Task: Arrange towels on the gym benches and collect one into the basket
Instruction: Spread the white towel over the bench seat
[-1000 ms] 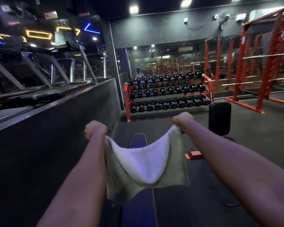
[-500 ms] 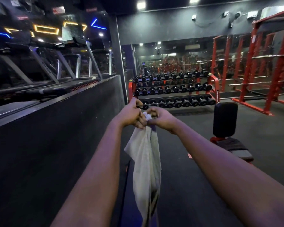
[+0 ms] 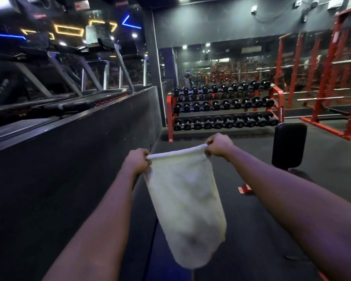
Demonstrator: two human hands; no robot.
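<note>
blurred lower end of towel [image 3: 183, 201]

A gym, shown by tiered dumbbell rack [image 3: 225, 107] at centre, red squat racks [image 3: 326, 67] right, treadmills [image 3: 69, 106] upper left.

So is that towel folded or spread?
Folded: the pale cloth towel hangs doubled, its rounded top edge gripped by left hand and right hand.

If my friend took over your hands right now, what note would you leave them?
Left hand: grips the towel by its top left corner.
Right hand: grips its top right corner.
The towel hangs spread between them, in the air, left of the upright bench pad.
Done: no towel shows on a bench.
Left: lay this one on a bench; the basket is out of view.
</note>
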